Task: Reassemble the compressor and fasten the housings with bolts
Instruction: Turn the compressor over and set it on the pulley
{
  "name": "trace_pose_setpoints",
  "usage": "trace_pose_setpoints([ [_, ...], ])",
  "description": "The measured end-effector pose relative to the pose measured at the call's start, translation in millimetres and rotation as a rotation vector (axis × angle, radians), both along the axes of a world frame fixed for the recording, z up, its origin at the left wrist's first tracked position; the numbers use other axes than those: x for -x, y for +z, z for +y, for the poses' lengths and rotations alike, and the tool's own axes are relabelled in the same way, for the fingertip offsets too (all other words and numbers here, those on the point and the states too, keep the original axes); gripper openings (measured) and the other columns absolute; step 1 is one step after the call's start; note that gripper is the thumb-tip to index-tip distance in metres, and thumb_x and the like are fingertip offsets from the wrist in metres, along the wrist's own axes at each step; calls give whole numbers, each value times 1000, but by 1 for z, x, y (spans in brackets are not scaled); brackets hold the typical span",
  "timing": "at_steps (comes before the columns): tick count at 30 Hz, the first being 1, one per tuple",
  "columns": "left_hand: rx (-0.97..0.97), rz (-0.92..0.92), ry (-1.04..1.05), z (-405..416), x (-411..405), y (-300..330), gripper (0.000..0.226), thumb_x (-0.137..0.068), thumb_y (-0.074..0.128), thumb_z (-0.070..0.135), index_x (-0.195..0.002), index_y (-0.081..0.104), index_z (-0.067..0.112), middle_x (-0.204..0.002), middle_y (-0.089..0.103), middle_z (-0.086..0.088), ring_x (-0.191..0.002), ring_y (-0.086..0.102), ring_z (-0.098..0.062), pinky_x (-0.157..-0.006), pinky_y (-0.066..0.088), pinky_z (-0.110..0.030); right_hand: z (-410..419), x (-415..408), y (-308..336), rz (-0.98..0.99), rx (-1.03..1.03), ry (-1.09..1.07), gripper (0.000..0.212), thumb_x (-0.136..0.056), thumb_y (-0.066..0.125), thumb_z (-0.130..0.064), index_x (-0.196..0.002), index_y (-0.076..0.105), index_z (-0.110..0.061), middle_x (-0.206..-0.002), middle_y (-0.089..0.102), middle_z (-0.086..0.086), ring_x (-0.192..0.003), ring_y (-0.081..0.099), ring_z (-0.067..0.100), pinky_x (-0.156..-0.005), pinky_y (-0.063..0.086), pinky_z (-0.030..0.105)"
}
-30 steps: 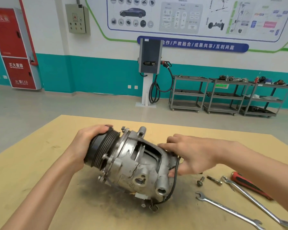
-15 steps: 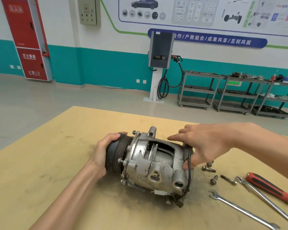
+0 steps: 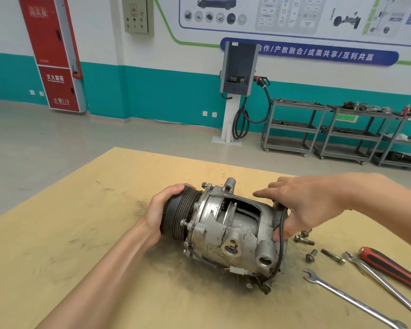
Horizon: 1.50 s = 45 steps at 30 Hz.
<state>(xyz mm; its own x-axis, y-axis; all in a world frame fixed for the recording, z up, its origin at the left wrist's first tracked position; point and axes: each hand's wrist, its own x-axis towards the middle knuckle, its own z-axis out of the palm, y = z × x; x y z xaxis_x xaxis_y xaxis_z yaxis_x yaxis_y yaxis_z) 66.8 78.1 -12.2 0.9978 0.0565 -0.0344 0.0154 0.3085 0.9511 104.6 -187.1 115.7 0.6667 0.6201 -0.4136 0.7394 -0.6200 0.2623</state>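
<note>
A grey cutaway compressor (image 3: 233,236) lies on its side on the wooden table (image 3: 81,245), black pulley end to the left. My left hand (image 3: 161,207) grips the pulley (image 3: 178,217). At the rear housing end, my right hand (image 3: 304,205) holds the compressor with fingers over the top and thumb under the end cap. A black wire (image 3: 281,245) loops round that end. Several loose bolts (image 3: 304,239) lie on the table just right of the compressor.
Two open-end wrenches (image 3: 349,299) and a red-handled screwdriver (image 3: 392,269) lie at the right of the table. Behind, on the floor, stand a charging post (image 3: 237,74) and grey shelf carts (image 3: 342,129). A dark grease smudge marks the table under the compressor.
The compressor has been rolled and levelled from a tilt, so its ports now face me. Both hands kept their hold on its two ends. The view shifted.
</note>
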Motion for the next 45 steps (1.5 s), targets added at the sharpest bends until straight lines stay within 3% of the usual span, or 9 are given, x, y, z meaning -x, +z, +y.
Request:
trace_pose_setpoints([
  [13,73,-33,128,14,1,-11,42,-83,56,38,-110,73,12,-120,70,-10,-108,67,-26,-89,51,-40,42,4,22,66,50,-126,87,-83,55,-68,-152,29,-21,-147,43,3,-135,39,24,-108,37,42],
  [20,32,-74,185,15,-4,-19,30,-93,52,28,-110,73,16,-121,70,-7,-112,66,-24,-89,50,-38,40,24,27,-57,80,-111,95,-82,54,-71,-156,14,-27,-151,37,4,-135,40,27,-108,38,42],
  [24,-228,-304,446,11,14,-11,26,-98,53,10,-121,63,16,-128,64,0,-124,57,-14,-102,45,-32,32,49,37,-478,179,107,65,-87,55,-61,-137,48,-21,-125,56,0,-118,53,24,-101,38,44],
  [28,-603,-703,382,-18,66,17,52,-90,60,38,-139,50,25,-143,53,11,-139,42,-12,-116,33,-30,48,66,49,-739,256,228,26,-96,58,-32,-116,63,-16,-112,66,2,-117,55,28,-112,19,60],
  [32,-896,-448,142,-75,98,41,89,-64,60,80,-143,28,54,-144,33,42,-147,12,4,-121,14,-38,85,81,55,-766,415,226,27,-98,55,-31,-121,61,-19,-125,61,4,-129,47,32,-115,7,65],
  [37,-1051,-606,269,-108,94,46,45,-101,31,47,-137,42,24,-121,43,25,-115,1,39,-122,12,-56,116,96,62,-911,677,271,30,-99,51,-35,-127,56,-23,-135,55,0,-138,35,26,-115,15,51],
  [40,-1089,-531,417,-108,87,42,56,-99,30,43,-144,33,11,-112,45,14,-127,14,20,-122,11,-57,100,103,90,-716,265,296,42,-91,58,-52,-125,53,-28,-126,56,-4,-117,49,26,-100,35,42],
  [43,-946,-391,487,-104,77,39,70,-101,46,32,-156,4,20,-149,33,6,-144,8,3,-122,15,-55,47,103,115,-299,-570,251,76,-77,43,-80,-139,45,-37,-129,60,-14,-113,59,10,-92,46,30],
  [45,-933,-388,491,-101,73,36,83,-100,50,29,-156,-12,29,-164,3,12,-139,-10,6,-124,5,-50,13,88,97,-44,-1227,190,52,-93,41,-62,-133,53,-31,-120,65,-16,-106,63,2,-87,51,22],
])
